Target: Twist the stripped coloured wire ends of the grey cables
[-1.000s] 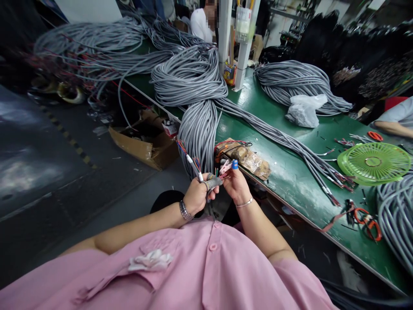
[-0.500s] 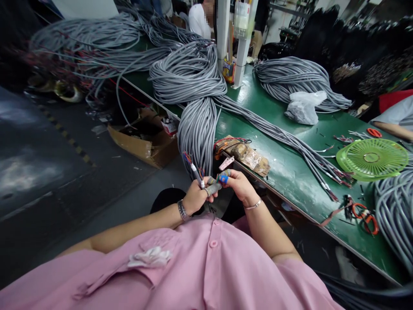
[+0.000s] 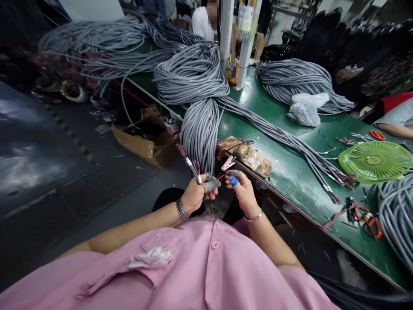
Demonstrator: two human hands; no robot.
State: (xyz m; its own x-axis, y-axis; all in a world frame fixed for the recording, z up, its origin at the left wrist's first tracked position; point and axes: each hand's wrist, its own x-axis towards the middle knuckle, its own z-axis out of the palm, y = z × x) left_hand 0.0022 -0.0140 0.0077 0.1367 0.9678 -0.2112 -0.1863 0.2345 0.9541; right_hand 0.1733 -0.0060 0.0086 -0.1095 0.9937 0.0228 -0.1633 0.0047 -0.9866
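Observation:
My left hand [image 3: 196,196] is closed around grey cable ends [image 3: 192,169] whose thin coloured wires fan out at the tips. Its thumb wears a grey cover and presses on the wires. Just to the right, my right hand [image 3: 242,189] pinches the tips of thin red and dark wires [image 3: 220,175] that run out from the left hand. Blue tape wraps one of its fingers and a grey cover another. Beyond both hands, a thick bundle of grey cable [image 3: 200,129] hangs over the table edge. A pink clip [image 3: 228,162] stands at that edge, near my right fingertips.
On the green table [image 3: 274,137] lie a taped block [image 3: 251,158], a row of stripped cables [image 3: 290,148], a green fan [image 3: 376,160], orange-handled scissors [image 3: 368,219] and a plastic bag [image 3: 308,108]. A cardboard box [image 3: 142,144] sits below, left. Another person's arm [image 3: 395,129] rests at far right.
My right hand has moved right, away from the left, drawing thin wires out between them. The left hand keeps its hold, and the cable ends have tilted slightly left.

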